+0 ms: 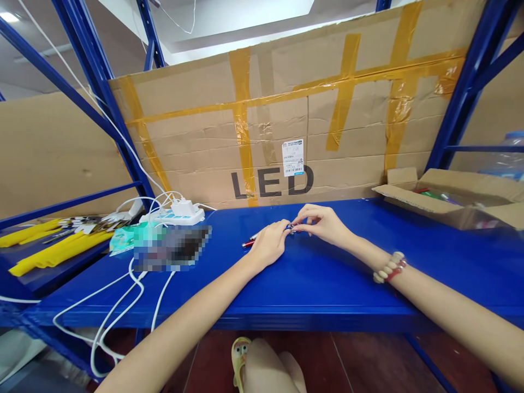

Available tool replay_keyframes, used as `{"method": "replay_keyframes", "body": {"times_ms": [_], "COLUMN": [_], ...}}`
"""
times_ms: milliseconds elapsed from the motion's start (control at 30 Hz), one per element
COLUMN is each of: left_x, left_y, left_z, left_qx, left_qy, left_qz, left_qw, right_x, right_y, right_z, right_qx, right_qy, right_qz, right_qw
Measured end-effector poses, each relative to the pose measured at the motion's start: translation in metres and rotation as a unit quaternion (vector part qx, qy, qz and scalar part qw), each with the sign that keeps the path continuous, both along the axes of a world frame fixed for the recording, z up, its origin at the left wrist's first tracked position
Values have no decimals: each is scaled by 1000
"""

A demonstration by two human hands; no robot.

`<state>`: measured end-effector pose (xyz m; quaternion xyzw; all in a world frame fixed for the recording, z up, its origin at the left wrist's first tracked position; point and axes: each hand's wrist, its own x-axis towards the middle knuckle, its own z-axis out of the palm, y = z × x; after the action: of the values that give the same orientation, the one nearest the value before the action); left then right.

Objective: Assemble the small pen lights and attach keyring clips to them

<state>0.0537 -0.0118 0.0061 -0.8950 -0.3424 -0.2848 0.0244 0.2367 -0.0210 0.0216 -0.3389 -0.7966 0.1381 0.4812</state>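
Observation:
My left hand (268, 244) lies closed over slim pen-like sticks on the blue shelf. A red stick (248, 244) and part of a silver one poke out beyond its left side; how many there are is hidden. On the other side, small shiny metal pieces (291, 228) show between both hands. My right hand (325, 224) wears a beaded bracelet and pinches at these pieces with thumb and forefinger. Whether the pieces belong to the sticks is too small to tell.
A blue metal shelf (339, 284) forms the worktop, backed by taped cardboard (196, 147). Left are a white power strip (192, 214), loose white cables, a green packet (123, 240) and a blurred-out object. An open carton (413, 206) stands at right, with yellow items (61, 254) far left.

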Motion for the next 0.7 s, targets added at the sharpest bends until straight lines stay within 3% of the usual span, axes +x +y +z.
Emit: {"method": "replay_keyframes", "body": {"times_ms": [300,700], "left_x": [-1,-4], "left_y": [1,0], "left_z": [0,-1], "left_qx": [15,-24], "left_qy": [12,32], "left_qz": [8,-66], "left_qw": [1000,997], "right_x": [1,10], "right_y": [2,1], "right_z": [-2,-6], "right_qx": [3,119], "right_qy": [-7,-117], "right_qz": [0,-53], "right_qw": [1000,985]}}
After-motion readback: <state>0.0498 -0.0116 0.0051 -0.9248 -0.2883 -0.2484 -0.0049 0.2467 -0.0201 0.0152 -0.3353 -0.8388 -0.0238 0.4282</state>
